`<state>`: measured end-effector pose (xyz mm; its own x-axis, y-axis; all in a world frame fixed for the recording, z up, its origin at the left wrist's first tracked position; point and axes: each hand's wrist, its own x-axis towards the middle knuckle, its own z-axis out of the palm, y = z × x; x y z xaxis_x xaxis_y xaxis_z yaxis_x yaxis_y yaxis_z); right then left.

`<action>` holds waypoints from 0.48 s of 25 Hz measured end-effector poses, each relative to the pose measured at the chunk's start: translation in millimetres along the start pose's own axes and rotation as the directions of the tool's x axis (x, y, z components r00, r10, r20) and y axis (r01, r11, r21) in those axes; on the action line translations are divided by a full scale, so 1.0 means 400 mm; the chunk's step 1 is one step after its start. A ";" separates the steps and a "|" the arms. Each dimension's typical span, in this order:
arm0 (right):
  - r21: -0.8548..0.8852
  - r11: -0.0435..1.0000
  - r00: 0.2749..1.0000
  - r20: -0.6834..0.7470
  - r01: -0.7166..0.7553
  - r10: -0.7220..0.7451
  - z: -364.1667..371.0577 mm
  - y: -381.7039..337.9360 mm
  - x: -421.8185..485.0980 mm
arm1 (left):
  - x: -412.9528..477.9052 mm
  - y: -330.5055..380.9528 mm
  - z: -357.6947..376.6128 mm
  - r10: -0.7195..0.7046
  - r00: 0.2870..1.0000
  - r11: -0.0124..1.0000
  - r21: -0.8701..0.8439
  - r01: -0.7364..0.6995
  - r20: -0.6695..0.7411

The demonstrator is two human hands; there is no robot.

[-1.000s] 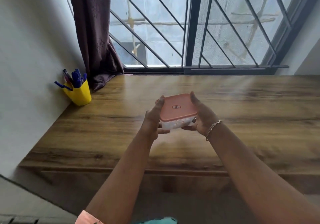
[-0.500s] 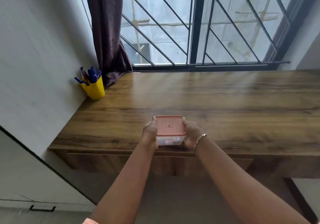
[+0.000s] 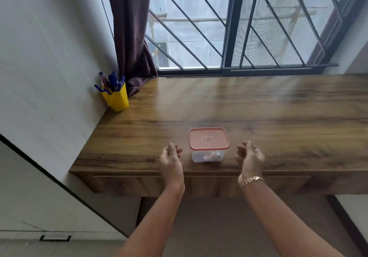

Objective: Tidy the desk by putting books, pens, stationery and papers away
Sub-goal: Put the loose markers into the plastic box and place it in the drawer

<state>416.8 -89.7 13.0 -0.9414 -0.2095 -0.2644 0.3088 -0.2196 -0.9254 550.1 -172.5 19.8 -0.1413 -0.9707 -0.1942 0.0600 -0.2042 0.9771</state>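
Here's your box (image 3: 209,145), upright on the desk (image 3: 268,117) near the front edge, squarely between your two hands. Your left hand (image 3: 171,158) is just beside one wall and your right hand (image 3: 250,157) just beside the other, and neither touches it. Each grip is apart, fingers loosely curved, holding nothing.

It looks like thin, stiff plastic and it's small, so expect it to be light. The smooth clear walls could slide in a lazy grip. Take it by the two opposite side walls, just under the lid's rim, where the lip gives your fingers a stop. I wouldn't lift by the lid alone, because it could pop off if it's only pressed on.

The lid is salmon-pink with rounded corners and a raised border. It sits flat, with a small dark-framed label at its middle. The tub below is clear and narrows slightly toward the base. Something pale with a red-marked label shows through the front, but I can't tell what.

Well apart, in the back left corner against the wall, a yellow cup (image 3: 117,100) holds the blue pens (image 3: 112,81).
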 end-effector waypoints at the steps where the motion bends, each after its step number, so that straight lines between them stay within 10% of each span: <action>1: 0.022 0.999 0.999 -0.041 0.033 -0.032 -0.022 0.025 -0.012 | -0.016 -0.017 -0.021 -0.026 1.000 0.999 -0.043 0.026 -0.001; 8: 0.069 0.947 0.946 -0.070 -0.313 0.318 -0.063 0.250 -0.106 | -0.012 -0.194 -0.078 -0.667 0.740 0.732 -0.110 0.672 0.085; 12: 0.143 0.832 0.830 -0.089 -0.536 0.550 -0.052 0.344 -0.086 | 0.108 -0.296 -0.141 -0.796 0.605 0.593 -0.198 0.781 0.003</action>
<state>488.8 -93.0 -110.9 -0.6241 -0.2097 -0.7527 0.7807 -0.2070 -0.5897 592.7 -197.5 -109.3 -0.1363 -0.4244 -0.8951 0.1208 -0.9040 0.4102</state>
